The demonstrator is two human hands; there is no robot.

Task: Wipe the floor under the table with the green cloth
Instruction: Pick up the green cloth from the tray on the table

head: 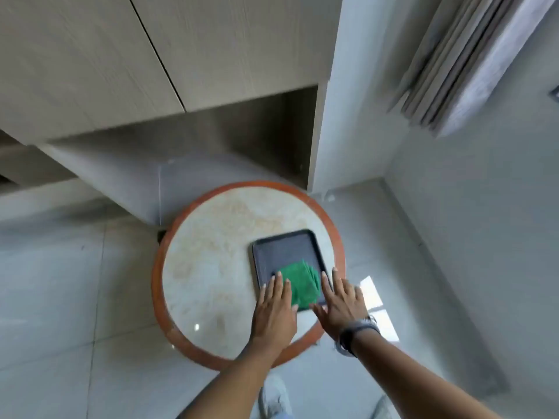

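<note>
Now both flat hands, left hand [276, 309] and right hand [340, 303], flank the green cloth [299, 282].

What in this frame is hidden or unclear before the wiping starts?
- Floor under the round table: hidden by the tabletop, head view.
- Near edge of the green cloth and dark tray: covered by the left hand and right hand.
- Whether either hand grips the cloth: unclear.
- Shoes: cut off by the bottom edge.

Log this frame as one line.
stage: reaching | left hand: open, on green cloth | right hand: open, beside cloth | cloth: in tray on round table
</note>
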